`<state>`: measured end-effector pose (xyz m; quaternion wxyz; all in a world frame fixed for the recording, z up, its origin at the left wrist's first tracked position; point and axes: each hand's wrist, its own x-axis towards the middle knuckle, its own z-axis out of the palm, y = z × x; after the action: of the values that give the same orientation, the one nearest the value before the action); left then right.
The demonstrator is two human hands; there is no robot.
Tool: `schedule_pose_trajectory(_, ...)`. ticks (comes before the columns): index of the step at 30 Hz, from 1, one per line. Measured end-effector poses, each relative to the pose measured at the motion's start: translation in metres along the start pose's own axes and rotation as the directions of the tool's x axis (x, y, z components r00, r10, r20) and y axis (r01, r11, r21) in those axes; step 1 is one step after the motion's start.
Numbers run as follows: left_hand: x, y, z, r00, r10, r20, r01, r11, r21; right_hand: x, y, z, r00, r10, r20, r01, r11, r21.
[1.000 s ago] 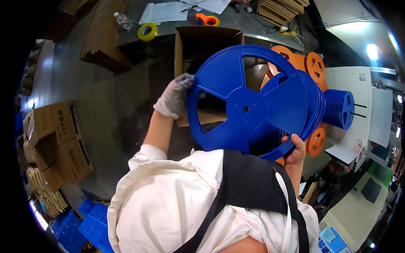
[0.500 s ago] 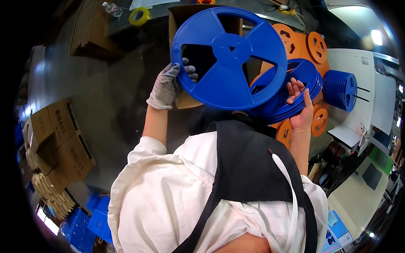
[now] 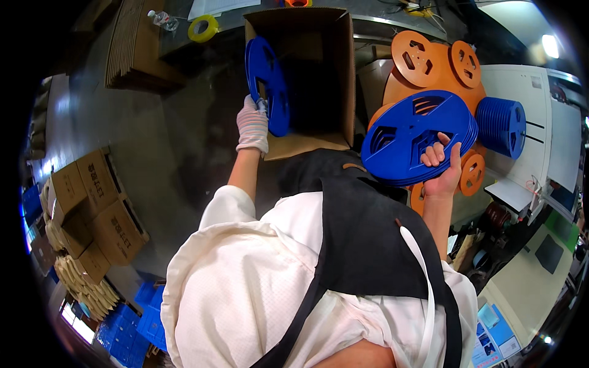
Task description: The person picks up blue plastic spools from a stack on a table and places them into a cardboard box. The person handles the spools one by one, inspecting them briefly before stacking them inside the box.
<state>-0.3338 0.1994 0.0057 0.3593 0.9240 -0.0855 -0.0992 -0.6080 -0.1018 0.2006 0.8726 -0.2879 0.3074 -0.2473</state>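
My gloved left hand [image 3: 253,122] grips a blue plastic reel [image 3: 268,80], which stands nearly edge-on at the left wall of an open cardboard box [image 3: 307,147]. My fingers go through one of the reel's openings and are partly hidden. In front of my right side, my bare right hand [image 3: 443,165] holds a stack of blue reels [image 3: 402,132]. Its fingers curl through an opening in the top reel, with the thumb along the rim. The inside of the box is dark.
An orange rotary fixture [image 3: 438,80] with orange discs stands beyond the stack, next to more blue reels [image 3: 500,127] on rods. Yellow tape [image 3: 203,28] and a plastic bottle [image 3: 163,21] lie on the far bench. Flat cardboard [image 3: 138,55] leans at left, with boxes [image 3: 101,208] on a pallet.
The single reel in my left hand has moved left, away from the stack, and turned from face-on to nearly edge-on at the box. My right hand still holds the stack.
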Motion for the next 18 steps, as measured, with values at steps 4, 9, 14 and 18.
schedule_pose_trajectory(4,0.006,0.017,0.021,0.892,-0.32,0.319,0.19,0.906,0.377,-0.004,0.0,0.007,0.998,-0.02,0.065,0.019,1.0,0.013)
schedule_pose_trajectory(9,-0.007,0.048,0.033,0.931,0.026,0.365,-0.086,0.985,0.149,-0.01,-0.016,0.003,0.964,-0.044,0.262,0.011,0.992,0.127)
schedule_pose_trajectory(14,-0.021,0.115,0.033,0.905,0.403,0.133,-0.374,0.906,-0.199,-0.013,-0.032,0.002,0.919,-0.075,0.387,-0.014,0.975,0.223)
schedule_pose_trajectory(18,-0.023,0.169,0.015,0.812,0.583,-0.031,-0.58,0.798,-0.163,-0.015,-0.032,0.002,0.868,-0.147,0.475,-0.05,0.924,0.378)
